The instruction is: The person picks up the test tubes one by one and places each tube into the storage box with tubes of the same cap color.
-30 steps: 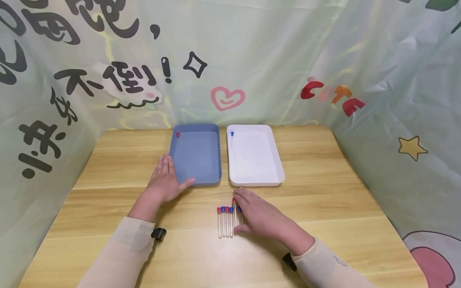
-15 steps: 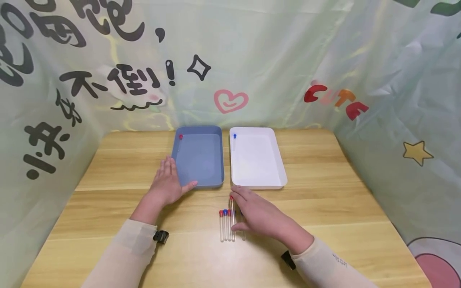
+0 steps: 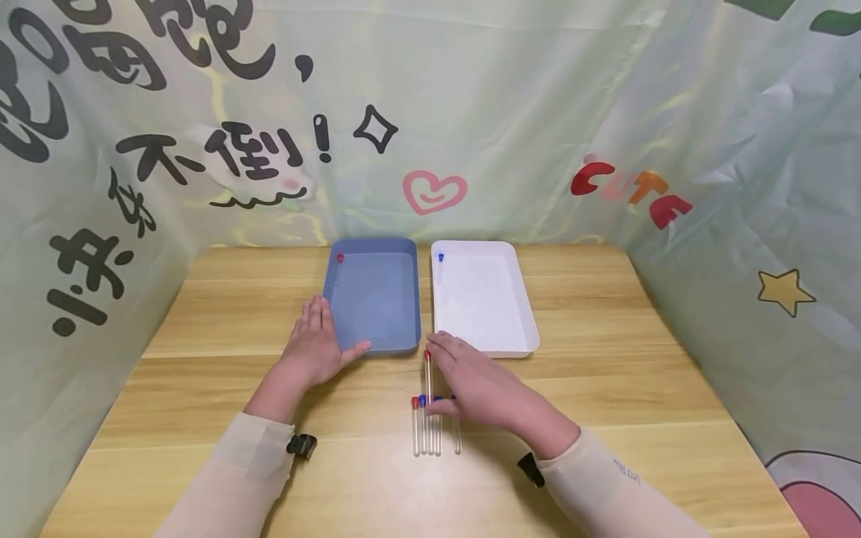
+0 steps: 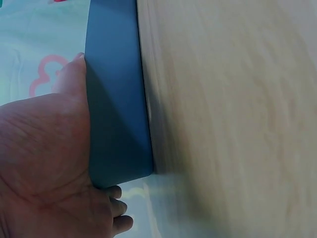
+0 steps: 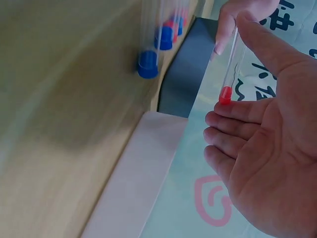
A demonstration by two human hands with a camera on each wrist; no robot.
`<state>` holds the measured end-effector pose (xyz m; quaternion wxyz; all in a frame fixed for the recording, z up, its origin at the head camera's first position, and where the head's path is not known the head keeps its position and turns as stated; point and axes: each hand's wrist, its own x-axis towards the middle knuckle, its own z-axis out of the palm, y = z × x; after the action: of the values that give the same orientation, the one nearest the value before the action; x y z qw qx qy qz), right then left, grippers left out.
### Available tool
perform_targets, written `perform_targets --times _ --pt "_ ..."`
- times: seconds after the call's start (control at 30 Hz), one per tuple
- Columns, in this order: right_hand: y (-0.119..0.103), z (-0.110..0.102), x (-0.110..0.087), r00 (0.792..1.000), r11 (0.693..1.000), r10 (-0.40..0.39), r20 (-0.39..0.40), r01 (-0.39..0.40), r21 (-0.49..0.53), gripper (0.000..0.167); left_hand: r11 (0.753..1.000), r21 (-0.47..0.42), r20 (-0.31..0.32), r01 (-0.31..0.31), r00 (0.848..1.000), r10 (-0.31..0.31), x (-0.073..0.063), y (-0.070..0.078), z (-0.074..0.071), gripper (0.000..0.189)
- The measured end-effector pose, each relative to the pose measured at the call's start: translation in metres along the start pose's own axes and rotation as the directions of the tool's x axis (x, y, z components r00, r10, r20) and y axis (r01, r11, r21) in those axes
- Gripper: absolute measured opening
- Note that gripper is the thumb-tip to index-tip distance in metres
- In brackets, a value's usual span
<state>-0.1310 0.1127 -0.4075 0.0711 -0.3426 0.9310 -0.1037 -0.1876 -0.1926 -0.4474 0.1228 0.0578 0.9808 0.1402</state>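
My right hand [image 3: 477,385] pinches a clear red-capped test tube [image 3: 428,373] lengthwise between thumb and index finger. In the right wrist view, the thumb is at the tube's bare end and the index fingertip at its red cap [image 5: 226,94]. Below this hand, several test tubes [image 3: 415,430] with red and blue caps lie side by side on the table, one blue-capped tube [image 3: 457,439] a little apart on the right. My left hand [image 3: 312,351] rests at the near left corner of the blue-grey tray [image 3: 373,306], fingers straight along its side, thumb across its front rim.
A white tray [image 3: 484,299] stands right of the blue-grey one, with a blue-capped tube [image 3: 440,258] at its far left. A red-capped tube [image 3: 340,258] lies at the blue-grey tray's far left. Printed cloth walls [image 3: 511,97] border the wooden table [image 3: 605,359].
My right hand has lifted the red-capped tube from the row and carried it slightly left and forward, toward the trays. The left hand stays at the tray's corner. The head view has shifted slightly.
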Motion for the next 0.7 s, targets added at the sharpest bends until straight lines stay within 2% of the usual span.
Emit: perform_targets --times 0.23,0.7 --pt "0.003 -0.005 0.017 1.0 1.0 -0.004 -0.009 0.004 -0.02 0.106 1.0 0.0 -0.006 0.002 1.0 -0.002 0.001 -0.002 0.002 0.122" --pt "0.01 -0.014 0.056 1.0 1.0 -0.013 0.021 0.013 -0.006 0.097 1.0 0.004 -0.027 0.006 1.0 -0.006 0.0 -0.001 0.003 0.12"
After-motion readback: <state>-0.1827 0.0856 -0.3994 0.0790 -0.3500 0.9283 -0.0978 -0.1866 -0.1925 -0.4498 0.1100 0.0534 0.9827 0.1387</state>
